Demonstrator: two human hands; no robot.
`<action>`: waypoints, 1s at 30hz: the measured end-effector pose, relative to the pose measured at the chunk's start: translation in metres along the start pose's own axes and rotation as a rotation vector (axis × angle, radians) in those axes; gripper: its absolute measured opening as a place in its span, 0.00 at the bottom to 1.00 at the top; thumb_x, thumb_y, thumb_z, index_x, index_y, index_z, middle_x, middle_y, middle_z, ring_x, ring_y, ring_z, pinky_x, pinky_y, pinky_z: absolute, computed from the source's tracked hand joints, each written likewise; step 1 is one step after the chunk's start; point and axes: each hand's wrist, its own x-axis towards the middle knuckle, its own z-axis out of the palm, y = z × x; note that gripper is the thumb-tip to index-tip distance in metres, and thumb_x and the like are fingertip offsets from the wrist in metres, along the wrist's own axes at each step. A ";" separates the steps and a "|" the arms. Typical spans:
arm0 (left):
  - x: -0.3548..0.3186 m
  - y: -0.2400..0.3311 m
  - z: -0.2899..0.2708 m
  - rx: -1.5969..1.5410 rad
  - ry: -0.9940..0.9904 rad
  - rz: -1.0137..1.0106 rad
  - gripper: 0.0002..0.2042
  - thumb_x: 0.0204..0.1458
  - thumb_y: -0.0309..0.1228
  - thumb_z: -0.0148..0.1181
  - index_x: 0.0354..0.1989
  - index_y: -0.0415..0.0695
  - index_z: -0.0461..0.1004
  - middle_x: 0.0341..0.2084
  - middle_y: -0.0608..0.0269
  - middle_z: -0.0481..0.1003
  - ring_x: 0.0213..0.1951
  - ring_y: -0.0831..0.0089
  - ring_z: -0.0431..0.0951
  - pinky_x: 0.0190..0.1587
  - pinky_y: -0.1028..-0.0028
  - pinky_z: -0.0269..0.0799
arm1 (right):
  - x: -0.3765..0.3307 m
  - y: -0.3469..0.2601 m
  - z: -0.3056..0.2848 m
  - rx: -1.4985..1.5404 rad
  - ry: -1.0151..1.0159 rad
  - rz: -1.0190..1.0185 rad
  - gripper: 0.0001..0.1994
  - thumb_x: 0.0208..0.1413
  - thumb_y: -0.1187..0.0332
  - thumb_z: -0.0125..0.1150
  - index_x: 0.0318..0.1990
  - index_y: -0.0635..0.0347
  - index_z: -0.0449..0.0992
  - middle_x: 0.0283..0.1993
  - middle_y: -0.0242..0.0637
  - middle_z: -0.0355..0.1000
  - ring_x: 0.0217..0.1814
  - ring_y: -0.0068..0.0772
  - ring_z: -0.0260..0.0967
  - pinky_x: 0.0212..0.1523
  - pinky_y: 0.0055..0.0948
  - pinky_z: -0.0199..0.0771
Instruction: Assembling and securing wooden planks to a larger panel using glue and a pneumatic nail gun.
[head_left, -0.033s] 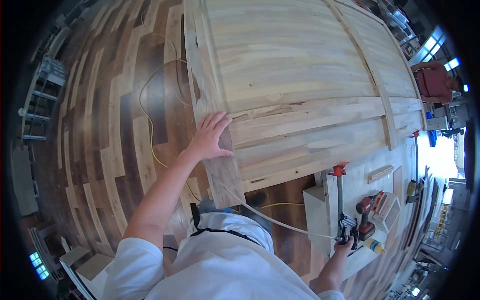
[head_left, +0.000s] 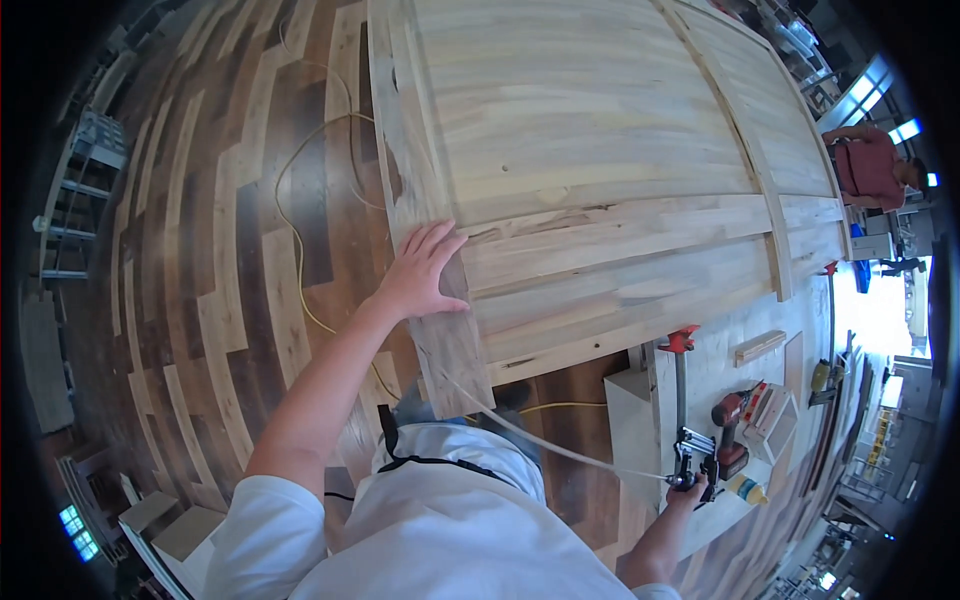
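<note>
A large pale wooden panel (head_left: 590, 130) made of planks lies in front of me. A flat board (head_left: 455, 355) runs along its left edge. My left hand (head_left: 427, 275) rests on this board, fingers spread and thumb apart, holding nothing. At the lower right, my right hand (head_left: 688, 494) is closed around the handle of a black nail gun (head_left: 690, 452), over the white worktop. A pale air hose (head_left: 555, 447) curves from the gun toward the board's near end. The right fingers are partly hidden by the gun.
Beside the gun, a red and black cordless drill (head_left: 731, 430), a glue bottle (head_left: 748, 490) and a wood offcut (head_left: 760, 347) lie on the worktop (head_left: 720, 350). A red-ended clamp (head_left: 680, 340) stands near the panel's corner. A yellow cord (head_left: 298, 235) crosses the floor. A person (head_left: 872, 165) is at far right.
</note>
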 end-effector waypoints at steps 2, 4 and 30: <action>-0.002 -0.022 -0.010 -0.010 0.014 0.041 0.44 0.35 0.52 0.70 0.62 0.47 0.60 0.65 0.54 0.56 0.67 0.56 0.52 0.68 0.57 0.43 | -0.058 0.014 0.023 0.005 -0.057 -0.144 0.07 0.44 0.65 0.60 0.29 0.49 0.68 0.25 0.26 0.66 0.25 0.27 0.67 0.25 0.25 0.72; 0.008 -0.039 -0.005 -0.034 0.072 0.105 0.38 0.40 0.49 0.68 0.60 0.47 0.63 0.62 0.53 0.59 0.66 0.56 0.53 0.69 0.58 0.43 | -0.098 -0.005 0.017 0.027 -0.107 -0.245 0.09 0.45 0.64 0.60 0.32 0.52 0.68 0.27 0.28 0.64 0.27 0.28 0.67 0.27 0.27 0.72; 0.021 -0.015 0.001 -0.005 -0.017 0.084 0.42 0.33 0.48 0.67 0.62 0.49 0.62 0.59 0.56 0.62 0.66 0.58 0.54 0.70 0.53 0.38 | -0.360 -0.023 0.164 -0.204 -0.734 -0.498 0.08 0.46 0.66 0.52 0.28 0.60 0.65 0.23 0.34 0.61 0.22 0.30 0.61 0.29 0.30 0.65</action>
